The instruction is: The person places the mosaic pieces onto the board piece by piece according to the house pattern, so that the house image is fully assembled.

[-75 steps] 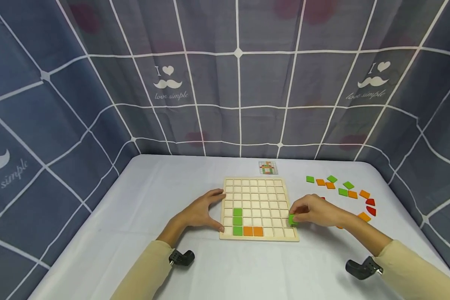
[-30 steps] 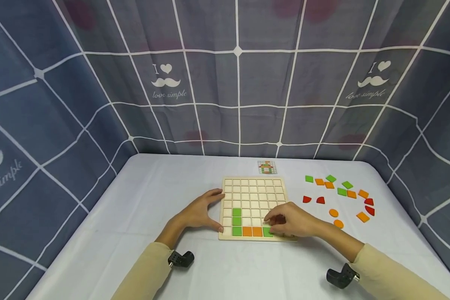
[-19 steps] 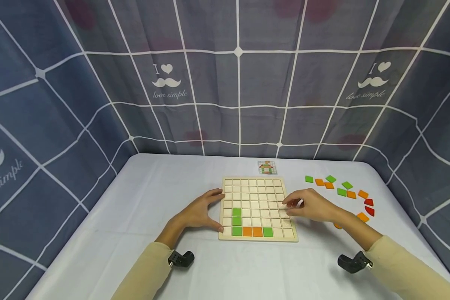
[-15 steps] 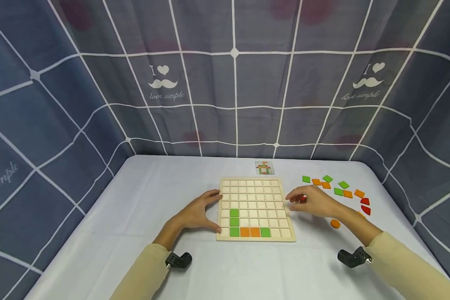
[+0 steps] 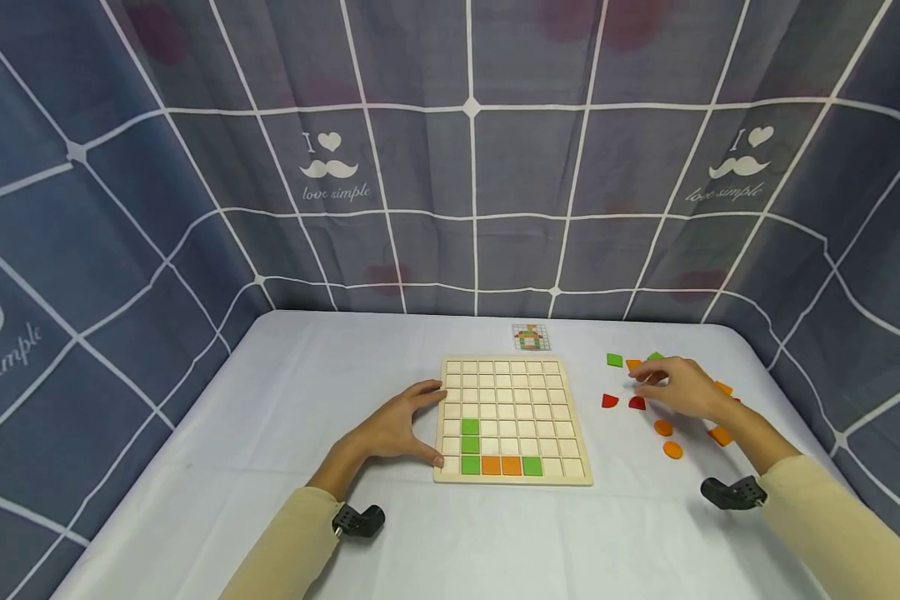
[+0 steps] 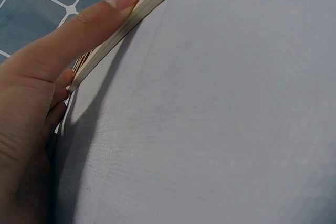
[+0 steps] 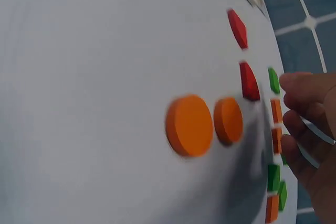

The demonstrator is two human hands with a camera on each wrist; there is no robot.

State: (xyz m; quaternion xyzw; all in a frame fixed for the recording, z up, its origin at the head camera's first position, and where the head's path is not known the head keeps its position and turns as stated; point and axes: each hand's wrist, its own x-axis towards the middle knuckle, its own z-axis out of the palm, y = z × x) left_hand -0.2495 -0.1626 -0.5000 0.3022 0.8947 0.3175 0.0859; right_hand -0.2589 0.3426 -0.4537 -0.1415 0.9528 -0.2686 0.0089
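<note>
And there's the writing, above and beyond both hands: "I", a heart, a moustache and "love simple", twice across the grey-blue cloth curtain [image 5: 420,75], with a cut-off "simple" to the left. The left hand [image 5: 401,423] is spread wide, thumb and fingers touching the near side of the pale wooden grid board [image 5: 504,410]. Inside, past that thumb, sit four green square tiles [image 5: 470,444] and two orange square tiles [image 5: 491,465]. Over to the right hand [image 5: 678,387], above the loose pieces: fingers loosely bent, a gap between thumb and fingers; whether a fingertip touches a tile, I can't tell. Just beside its thumb lie two red curved-edged pieces [image 5: 610,401]; on its near side, two orange discs [image 5: 663,427]. Beyond the fingertips rests one loose green square [image 5: 614,360]; other pieces hide partly behind the hand, too covered to count.
</note>
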